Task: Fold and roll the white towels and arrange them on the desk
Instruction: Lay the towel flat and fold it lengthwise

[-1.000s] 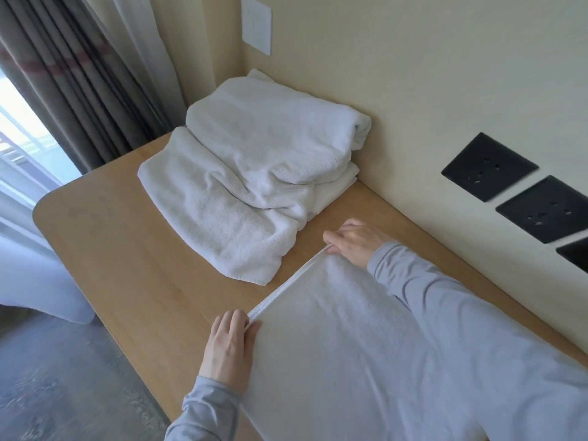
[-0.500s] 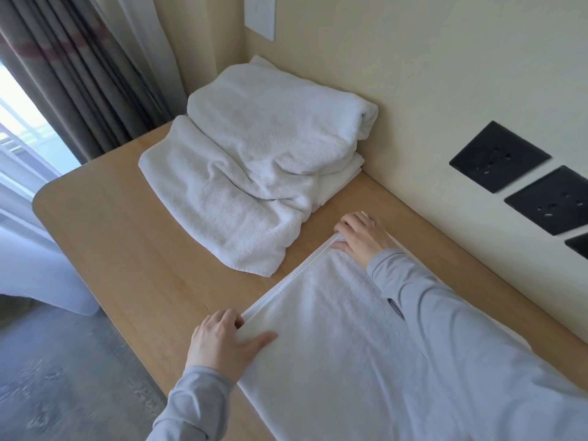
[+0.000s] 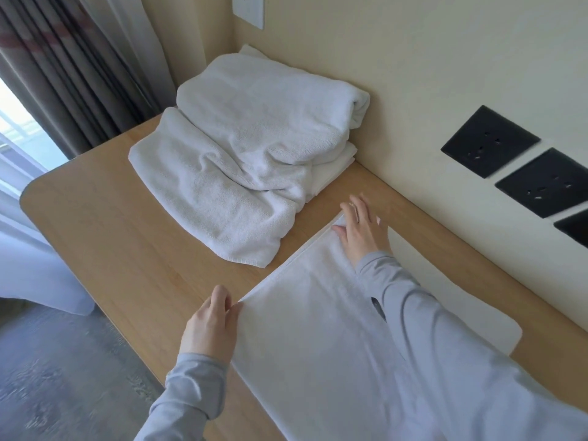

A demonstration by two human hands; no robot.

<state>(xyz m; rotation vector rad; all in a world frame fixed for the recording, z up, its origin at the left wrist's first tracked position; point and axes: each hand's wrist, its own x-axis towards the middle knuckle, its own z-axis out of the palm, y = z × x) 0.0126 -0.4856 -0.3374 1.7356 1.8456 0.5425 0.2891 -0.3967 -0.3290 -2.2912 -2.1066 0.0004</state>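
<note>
A flat white towel (image 3: 318, 329) lies spread on the wooden desk (image 3: 133, 249), reaching from the near edge toward the wall. My left hand (image 3: 211, 326) is at its near-left corner, with curled fingers and thumb pinching the hem. At the far-left corner my right hand (image 3: 362, 229) lies with straight, spread fingers, its thumb and palm resting on the towel. My grey sleeves cover part of the cloth. A pile of loosely folded white towels (image 3: 248, 154) sits at the back of the desk against the wall.
The wall runs along the desk's right side, with black socket plates (image 3: 490, 141) and a white switch plate (image 3: 248, 7). Grey curtains (image 3: 73, 74) hang at the far left by a window. The desk's left edge drops to a grey floor (image 3: 63, 377).
My right hand's fingers have gone from curled on the far corner to straight and spread. My left hand has shifted slightly at the near corner. The towel's edge lies straighter.
</note>
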